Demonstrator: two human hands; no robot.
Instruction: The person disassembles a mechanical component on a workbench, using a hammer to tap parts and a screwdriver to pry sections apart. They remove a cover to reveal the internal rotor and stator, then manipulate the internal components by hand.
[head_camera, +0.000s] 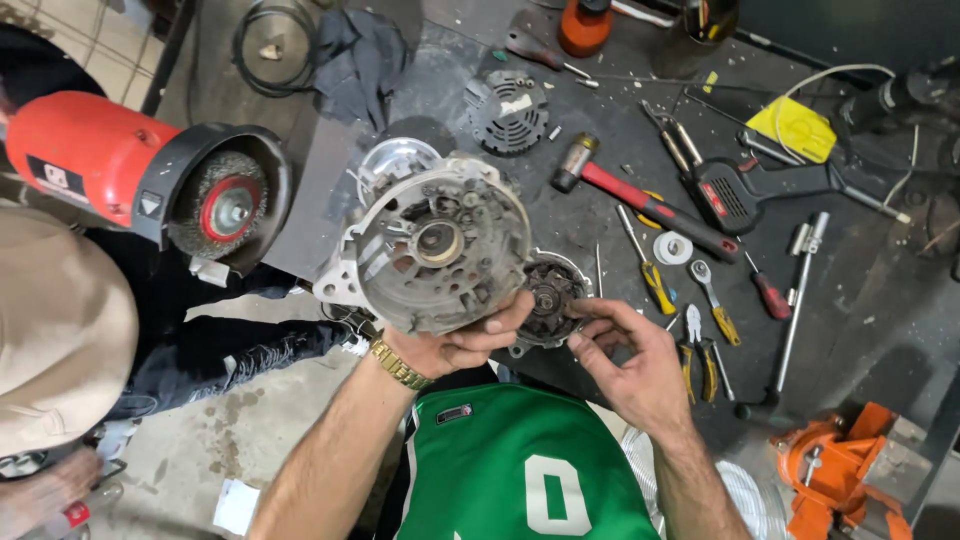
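Gripping grimy alternator housing (435, 245), left hand (455, 345).

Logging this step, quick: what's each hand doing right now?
Left hand: closed on the round grey metal alternator housing.
Right hand: fingertips on the small dark round part.

A dull grey, grime-streaked alternator housing (435, 245) sits in the left hand (455, 345), whose wrist carries a gold watch band (398, 365). By the right hand (630, 365), a rust-brown, blackened rotor part (548, 295) lies on the dark grey surface (850, 300). Beyond the hands: a red-handled mallet (640, 200) and yellow-handled screwdrivers (655, 280). Left of them, a red bench grinder (100, 160) with a grey wire wheel. Below, a green jersey (520, 470) with white trim.
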